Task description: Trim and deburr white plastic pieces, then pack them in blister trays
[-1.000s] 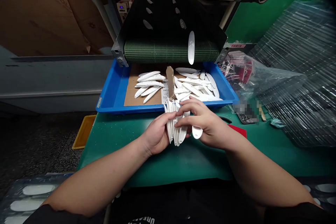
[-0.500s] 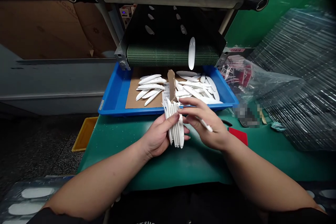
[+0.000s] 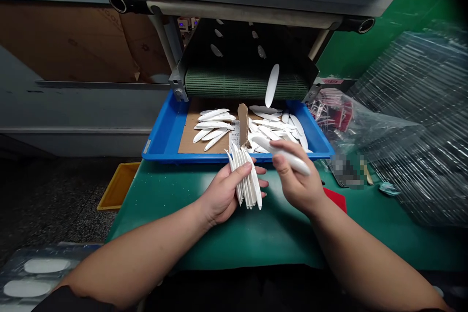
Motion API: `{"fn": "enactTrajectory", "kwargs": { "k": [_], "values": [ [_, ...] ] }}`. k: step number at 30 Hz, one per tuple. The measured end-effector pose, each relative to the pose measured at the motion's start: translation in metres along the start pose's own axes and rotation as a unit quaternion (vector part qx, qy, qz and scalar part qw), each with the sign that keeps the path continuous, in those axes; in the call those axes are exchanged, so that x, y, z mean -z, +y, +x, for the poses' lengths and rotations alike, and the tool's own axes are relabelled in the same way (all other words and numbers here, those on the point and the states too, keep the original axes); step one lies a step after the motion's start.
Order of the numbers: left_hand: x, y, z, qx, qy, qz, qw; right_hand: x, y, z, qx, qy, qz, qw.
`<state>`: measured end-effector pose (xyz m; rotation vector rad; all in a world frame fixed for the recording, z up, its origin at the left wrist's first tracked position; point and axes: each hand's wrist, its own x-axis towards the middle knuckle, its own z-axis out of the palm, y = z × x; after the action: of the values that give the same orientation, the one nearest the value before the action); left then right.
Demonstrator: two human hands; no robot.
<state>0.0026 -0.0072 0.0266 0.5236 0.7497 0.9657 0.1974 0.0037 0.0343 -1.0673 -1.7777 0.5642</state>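
Observation:
Over the green table [image 3: 204, 251], my left hand [image 3: 224, 195] is closed round a stack of several long, white, oval plastic covers [image 3: 246, 180], standing side by side with the thumb across them. To its right, my right hand [image 3: 302, 185] grips a single white plastic cover [image 3: 290, 158] between thumb and fingers, its smooth outer face showing. Just beyond both hands is a blue tray [image 3: 164, 117] lined with cardboard. In it lie two heaps of white covers [image 3: 215, 122], parted by an upright cardboard strip [image 3: 243, 119]. Another white cover [image 3: 272, 85] hangs off the belt's end.
A green conveyor belt [image 3: 226, 83] ends above the tray, with more covers riding on it. Stacked clear plastic trays [image 3: 420, 122] stand at the right, near a red piece [image 3: 335, 199]. On the floor at left is a yellow bin [image 3: 117, 187].
My right hand has moved away from the stack and turned, bringing the single cover up in its fingers. My left hand still holds the stack. The view has shifted slightly.

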Motion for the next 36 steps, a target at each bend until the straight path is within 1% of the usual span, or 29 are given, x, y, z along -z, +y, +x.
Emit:
{"fn": "enactTrajectory", "kwargs": {
  "k": [2,5,7,11,15,19,23,28,32,36],
  "values": [
    [0.000,-0.001,0.002,-0.023,0.004,-0.014,1.000,-0.004,-0.005,-0.001,0.034,-0.052,-0.004,0.998],
    [0.000,-0.002,0.004,-0.083,0.020,-0.034,0.996,-0.009,-0.008,-0.003,0.057,-0.145,-0.032,0.987],
    [0.000,-0.002,0.005,-0.109,0.032,-0.040,0.993,-0.014,-0.008,-0.005,0.066,-0.176,-0.058,0.981],
    [0.000,-0.001,0.004,-0.141,0.032,-0.036,0.989,-0.023,-0.010,-0.008,0.080,-0.182,-0.073,0.977],
    [0.002,-0.002,0.002,-0.182,0.027,0.008,0.983,-0.025,-0.012,-0.010,0.087,-0.176,-0.059,0.979],
    [0.005,-0.002,0.001,-0.198,0.013,0.052,0.979,-0.021,-0.012,-0.011,0.060,-0.146,0.003,0.988],
    [0.004,-0.002,-0.002,-0.204,0.011,0.061,0.977,-0.020,-0.011,-0.012,0.023,-0.115,0.055,0.992],
    [0.005,-0.002,0.000,-0.230,0.029,0.080,0.970,-0.022,-0.009,-0.012,0.024,-0.124,0.047,0.991],
    [0.006,-0.003,0.002,-0.229,0.018,0.067,0.971,-0.020,-0.008,-0.010,0.020,-0.133,0.024,0.991],
    [0.005,-0.003,0.002,-0.227,0.011,0.065,0.972,-0.016,-0.009,-0.009,0.021,-0.147,0.022,0.989]
  ]
}}
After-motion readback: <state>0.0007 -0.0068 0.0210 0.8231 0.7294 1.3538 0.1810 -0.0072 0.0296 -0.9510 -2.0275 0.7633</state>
